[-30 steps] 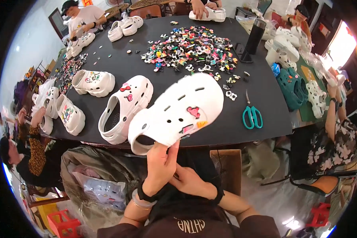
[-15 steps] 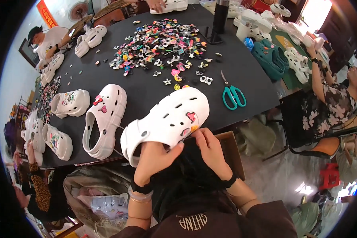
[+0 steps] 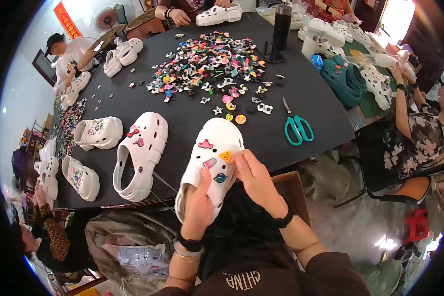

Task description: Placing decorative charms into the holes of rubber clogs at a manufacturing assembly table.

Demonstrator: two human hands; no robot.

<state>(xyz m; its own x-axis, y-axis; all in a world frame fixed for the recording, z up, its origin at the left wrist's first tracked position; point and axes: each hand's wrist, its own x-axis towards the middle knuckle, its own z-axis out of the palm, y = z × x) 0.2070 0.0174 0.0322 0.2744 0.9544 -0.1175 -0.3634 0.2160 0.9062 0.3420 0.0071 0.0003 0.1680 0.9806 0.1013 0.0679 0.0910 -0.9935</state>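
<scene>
My left hand grips the heel end of a white clog, held toe-away over the near edge of the black table. The clog's top carries a pink charm, a yellow triangular charm, a round blue one and another small one. My right hand pinches at the yellow charm on the clog's right side. A second white clog with red and pink charms lies on the table just to the left.
A big heap of colourful charms covers the table's middle, with loose ones nearer. Green-handled scissors lie right of the held clog. More white clogs sit at the left, teal clogs at the right. Other people work around the table.
The clog has come lower and turned toe-away, and now shows more charms. My right hand has shifted from the clog's underside to its top, onto the yellow charm.
</scene>
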